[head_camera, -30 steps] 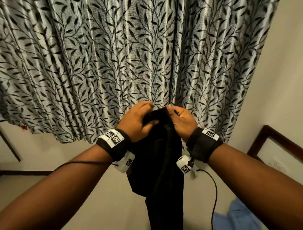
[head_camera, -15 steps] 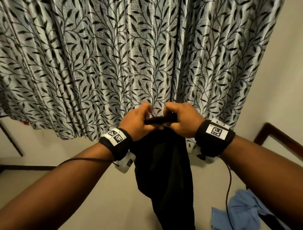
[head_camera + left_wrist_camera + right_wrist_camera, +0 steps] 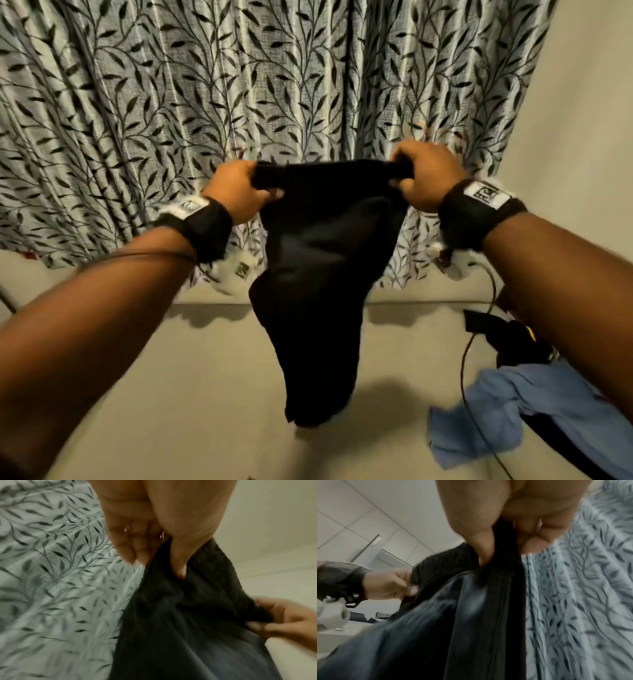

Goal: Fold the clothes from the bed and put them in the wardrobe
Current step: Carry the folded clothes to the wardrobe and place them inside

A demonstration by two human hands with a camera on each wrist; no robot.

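Observation:
A black garment (image 3: 322, 274) hangs in the air above the bed (image 3: 191, 394), held by its ribbed top band. My left hand (image 3: 239, 192) grips the band's left end, thumb in front, fingers behind. My right hand (image 3: 421, 178) grips the right end, so the band is stretched flat between them. In the left wrist view my left hand (image 3: 164, 545) pinches the black garment (image 3: 188, 622). The right wrist view has my right hand (image 3: 501, 536) clamped on the black garment (image 3: 453, 622), with a zipper line running down it.
A crumpled blue garment (image 3: 534, 411) lies on the bed at the lower right, with another dark item (image 3: 507, 339) beyond it. A leaf-patterned curtain (image 3: 239, 102) hangs behind the bed. White wardrobe panels (image 3: 359, 520) show in the right wrist view.
My hands have pulled apart sideways, spreading the garment's top band from a bunched grip to a wide stretch. The view has tilted down, showing more of the bed.

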